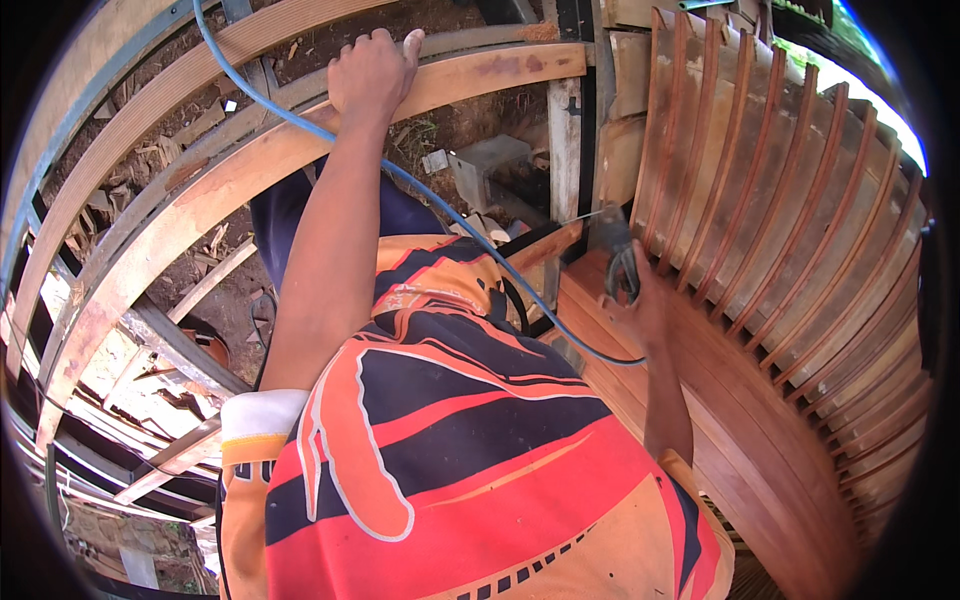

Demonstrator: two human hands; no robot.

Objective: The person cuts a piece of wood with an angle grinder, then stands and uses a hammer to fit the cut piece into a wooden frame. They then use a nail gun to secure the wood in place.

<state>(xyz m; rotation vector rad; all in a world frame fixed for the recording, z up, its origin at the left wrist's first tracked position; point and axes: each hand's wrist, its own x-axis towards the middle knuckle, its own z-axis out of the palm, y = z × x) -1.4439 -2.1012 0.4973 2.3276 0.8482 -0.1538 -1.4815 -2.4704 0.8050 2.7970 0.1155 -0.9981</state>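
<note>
My left hand reaches forward over a curved-looking pale wooden beam, its fingers bent over the wood and the thumb to the right. In my right hand is a dark hand tool with a loop-shaped handle and a thin tip toward the left; it is partly blurred, so its exact kind cannot be told. A blue hose runs from the top left, under my left forearm, to near my right wrist. Whether it joins the tool is hidden.
Stacked reddish-brown boards lie at the right, beside a tall row of upright thin wooden strips. More long beams stretch across the left. Below the frame are wood scraps and a grey block on the dirt ground.
</note>
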